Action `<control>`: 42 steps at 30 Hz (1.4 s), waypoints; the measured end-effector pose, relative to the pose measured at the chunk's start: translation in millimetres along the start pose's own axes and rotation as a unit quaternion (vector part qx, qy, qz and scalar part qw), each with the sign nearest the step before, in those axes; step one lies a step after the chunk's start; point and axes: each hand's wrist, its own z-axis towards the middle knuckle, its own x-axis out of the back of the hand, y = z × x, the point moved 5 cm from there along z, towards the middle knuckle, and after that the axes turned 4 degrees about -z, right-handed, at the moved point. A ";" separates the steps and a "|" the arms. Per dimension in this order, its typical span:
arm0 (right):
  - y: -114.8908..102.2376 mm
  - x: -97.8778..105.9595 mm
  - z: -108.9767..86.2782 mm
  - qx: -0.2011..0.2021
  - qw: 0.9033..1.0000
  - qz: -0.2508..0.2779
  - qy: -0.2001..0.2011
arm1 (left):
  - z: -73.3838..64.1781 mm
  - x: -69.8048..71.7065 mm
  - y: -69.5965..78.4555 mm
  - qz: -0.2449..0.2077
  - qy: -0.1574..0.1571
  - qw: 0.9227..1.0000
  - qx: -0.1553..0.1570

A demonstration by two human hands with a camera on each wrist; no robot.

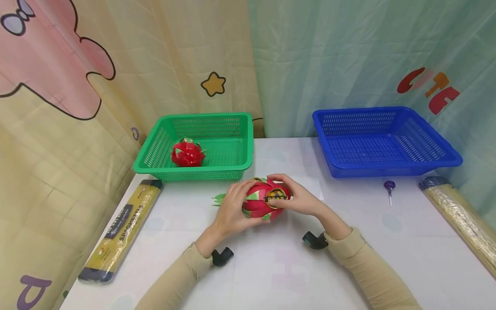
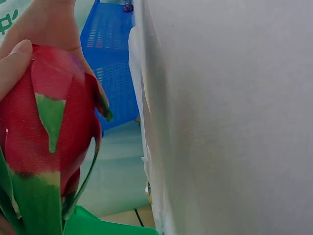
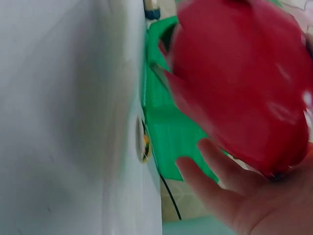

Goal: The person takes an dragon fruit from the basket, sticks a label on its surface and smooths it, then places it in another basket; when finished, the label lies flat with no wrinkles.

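Observation:
Both hands hold a dragon fruit (image 1: 258, 204) over the white table, in front of the baskets. Red with green-tipped scales, it lies sideways with its green leafy end toward the left. My left hand (image 1: 232, 211) grips that leafy side, thumb along the near edge. The right hand (image 1: 300, 198) holds the opposite end, its thumb on a round black and gold label (image 1: 276, 198). In the left wrist view the fruit (image 2: 54, 117) hides most of the left hand. Fingers of the right hand (image 3: 234, 200) extend beneath the red end in the right wrist view.
A green basket (image 1: 193, 174) at the back left contains another red dragon fruit (image 1: 188, 154). At the back right stands a blue basket (image 1: 387, 165), with a purple lollipop (image 1: 389, 186) before it. Spaghetti packs (image 1: 124, 228) lie along the left and right edges.

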 end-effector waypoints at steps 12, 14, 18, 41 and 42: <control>-6.4 -6.8 -1.7 -0.025 0.999 0.007 0.024 | 2.3 5.1 3.8 -0.022 0.000 1.000 -0.009; -7.5 -7.4 -2.9 -0.030 0.999 0.009 0.034 | 2.0 6.6 3.9 -0.040 -0.007 0.999 0.012; -10.5 -10.2 -4.6 -0.024 0.998 -0.006 0.058 | 1.2 8.2 4.1 -0.052 -0.011 0.995 0.083; -1.3 -33.8 -1.4 0.077 0.994 -0.027 -0.078 | -9.8 -9.5 -5.6 -0.097 -0.016 0.985 0.144; 0.1 -33.4 -1.6 0.077 0.993 -0.020 -0.087 | -9.8 -10.2 -6.1 -0.093 -0.020 0.986 0.140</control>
